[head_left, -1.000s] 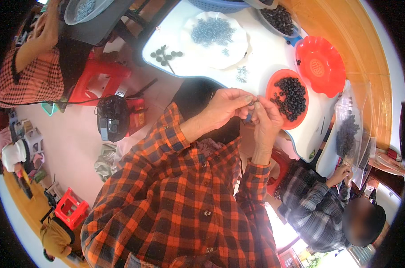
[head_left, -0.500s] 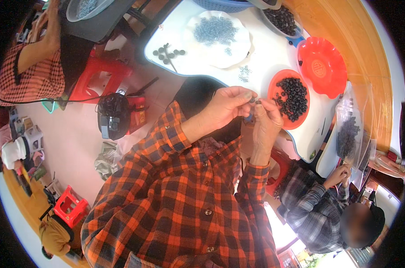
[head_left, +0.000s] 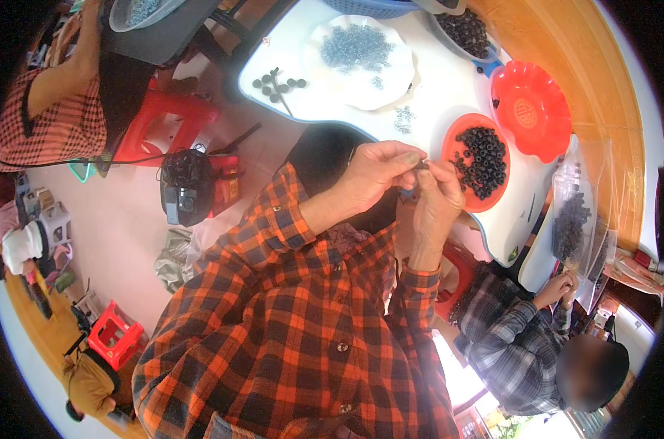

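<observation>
Both my hands are raised together in front of me, over the near edge of a white table (head_left: 449,80). My left hand (head_left: 374,174) pinches a small dark ring (head_left: 422,166) at its fingertips. My right hand (head_left: 436,205) meets it from below, fingers closed on the same small piece, with a bit of blue (head_left: 407,194) showing by the thumb. Just beyond the fingers stands a red bowl of black rings (head_left: 479,157). Further off lie an empty red dish (head_left: 531,110) and a white plate of small grey-blue parts (head_left: 361,55).
A few black rings (head_left: 277,83) lie at the table's left end. A clear bag of dark pieces (head_left: 569,223) lies at the right, near a seated person in a grey check shirt (head_left: 511,340). Another person (head_left: 50,121), a red stool (head_left: 163,121) and a black device (head_left: 189,186) are on the left.
My hands stay joined at the fingertips and have only shifted a little; the small piece is still held between them.
</observation>
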A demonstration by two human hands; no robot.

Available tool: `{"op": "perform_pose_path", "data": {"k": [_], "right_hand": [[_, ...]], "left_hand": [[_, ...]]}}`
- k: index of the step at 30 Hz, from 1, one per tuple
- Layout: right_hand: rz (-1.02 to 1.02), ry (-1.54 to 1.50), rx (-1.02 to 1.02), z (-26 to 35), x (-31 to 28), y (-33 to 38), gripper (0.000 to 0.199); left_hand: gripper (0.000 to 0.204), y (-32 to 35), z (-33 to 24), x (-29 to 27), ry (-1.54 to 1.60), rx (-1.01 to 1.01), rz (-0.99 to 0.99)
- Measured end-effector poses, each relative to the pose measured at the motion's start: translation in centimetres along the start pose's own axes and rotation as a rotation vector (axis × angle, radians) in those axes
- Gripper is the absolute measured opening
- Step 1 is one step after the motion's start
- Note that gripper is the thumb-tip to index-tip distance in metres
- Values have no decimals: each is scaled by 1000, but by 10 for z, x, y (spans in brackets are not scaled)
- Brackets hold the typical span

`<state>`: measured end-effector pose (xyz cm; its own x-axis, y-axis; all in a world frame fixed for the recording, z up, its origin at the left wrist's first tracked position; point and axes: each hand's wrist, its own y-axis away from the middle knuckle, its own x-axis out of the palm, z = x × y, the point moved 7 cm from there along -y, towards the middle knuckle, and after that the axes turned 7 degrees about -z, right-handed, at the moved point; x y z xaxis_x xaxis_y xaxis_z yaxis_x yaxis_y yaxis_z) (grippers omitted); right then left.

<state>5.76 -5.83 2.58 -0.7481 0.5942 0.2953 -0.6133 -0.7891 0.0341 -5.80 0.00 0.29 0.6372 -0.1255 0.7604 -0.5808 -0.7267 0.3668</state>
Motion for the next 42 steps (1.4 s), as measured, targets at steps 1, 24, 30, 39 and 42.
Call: {"op": "perform_pose_path", "data": {"k": [1, 24, 30, 39, 42], "right_hand": [[-1, 5, 0, -1, 0, 0, 16], [44, 424, -279, 28, 11, 6, 14], [114, 647, -452, 34, 19, 12, 16], [61, 661, -410, 41, 30, 24, 16], [27, 504, -327, 34, 23, 24, 16]], "left_hand": [[24, 0, 0, 0, 0, -1, 0], [23, 10, -15, -1, -332, 189, -56], [25, 15, -16, -3, -428, 216, -107], [27, 11, -9, -10, -375, 113, -39], [29, 8, -9, -13, -74, 19, 40]]}}
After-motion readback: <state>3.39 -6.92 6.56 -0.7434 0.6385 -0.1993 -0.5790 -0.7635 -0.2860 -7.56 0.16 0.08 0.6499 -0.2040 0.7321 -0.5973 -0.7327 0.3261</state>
